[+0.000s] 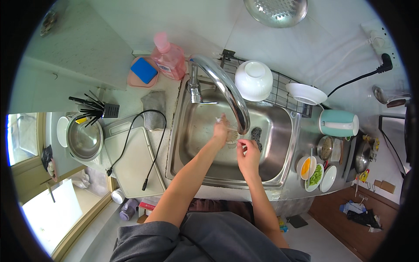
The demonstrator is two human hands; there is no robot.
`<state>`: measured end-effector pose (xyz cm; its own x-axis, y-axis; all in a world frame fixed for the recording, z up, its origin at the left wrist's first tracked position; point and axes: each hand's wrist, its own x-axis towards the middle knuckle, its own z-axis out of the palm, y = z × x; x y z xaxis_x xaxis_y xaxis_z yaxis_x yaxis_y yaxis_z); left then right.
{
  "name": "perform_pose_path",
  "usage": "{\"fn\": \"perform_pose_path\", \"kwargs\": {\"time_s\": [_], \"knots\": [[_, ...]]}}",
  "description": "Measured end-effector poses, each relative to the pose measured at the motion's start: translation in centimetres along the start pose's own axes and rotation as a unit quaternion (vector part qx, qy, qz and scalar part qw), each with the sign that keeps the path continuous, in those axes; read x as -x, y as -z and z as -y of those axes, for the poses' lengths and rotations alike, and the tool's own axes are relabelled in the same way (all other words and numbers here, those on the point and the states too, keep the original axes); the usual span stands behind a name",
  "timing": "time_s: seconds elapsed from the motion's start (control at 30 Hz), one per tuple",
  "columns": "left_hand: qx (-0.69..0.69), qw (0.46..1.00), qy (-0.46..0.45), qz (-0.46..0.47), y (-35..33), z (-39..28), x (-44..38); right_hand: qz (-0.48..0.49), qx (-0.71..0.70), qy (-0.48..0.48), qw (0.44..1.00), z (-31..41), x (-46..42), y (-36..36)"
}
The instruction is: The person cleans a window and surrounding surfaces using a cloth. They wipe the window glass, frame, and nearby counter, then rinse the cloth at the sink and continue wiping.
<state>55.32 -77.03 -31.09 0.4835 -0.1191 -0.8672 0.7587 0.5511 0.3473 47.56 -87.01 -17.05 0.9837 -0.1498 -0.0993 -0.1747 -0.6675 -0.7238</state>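
Observation:
Both my hands are over the stainless steel sink [278,157], below the curved chrome faucet [226,83]. My left hand [221,130] is left of the spout, thumb up, with a small white patch at its fingers. Something clear shows between this hand and the spout, over the drain [232,137]; whether the hand grips it is too unclear to tell. Just under the spout's mouth is my right hand [248,154], its fingers curled and thumb near the fingertips. Whether it pinches anything is hidden. A steel wool scrubber [256,137] lies in the basin right beside it.
A white bowl [253,80] and a white plate [306,94] sit on the wire rack behind the sink. Left stand a pink soap bottle [168,60], a blue sponge [144,70] and a cutting board [134,163] with a black cord across it. Dishes of chopped food [316,177] stand right.

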Motion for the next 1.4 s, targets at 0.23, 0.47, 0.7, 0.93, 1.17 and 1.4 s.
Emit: {"fn": "perform_pose_path", "kwargs": {"time_s": [0.23,0.47,0.7,0.93,1.17,1.4], "knots": [[-0.218,0.881,-0.414,0.077,7.1,5.1,-6.9,0.067,-0.213,0.004,0.975,7.8,0.0,-6.2],[0.015,0.994,0.047,0.094,3.0,-2.6,3.8,0.147,-0.46,-0.033,0.875,21.9,-12.1,-10.5],[-0.086,0.986,0.083,0.116,4.6,2.2,-0.7,0.134,-0.504,-0.108,0.847,26.4,-20.0,-10.5],[-0.062,0.972,0.04,0.221,6.6,4.9,-5.0,0.113,-0.499,-0.078,0.856,26.8,-19.4,-10.7],[0.054,0.976,0.044,0.205,5.9,3.1,-4.3,0.171,-0.435,-0.112,0.877,25.8,-18.6,-9.9],[0.241,0.905,-0.086,0.338,7.0,-2.6,2.1,0.098,-0.109,0.015,0.989,9.7,-4.4,-8.6]]}}
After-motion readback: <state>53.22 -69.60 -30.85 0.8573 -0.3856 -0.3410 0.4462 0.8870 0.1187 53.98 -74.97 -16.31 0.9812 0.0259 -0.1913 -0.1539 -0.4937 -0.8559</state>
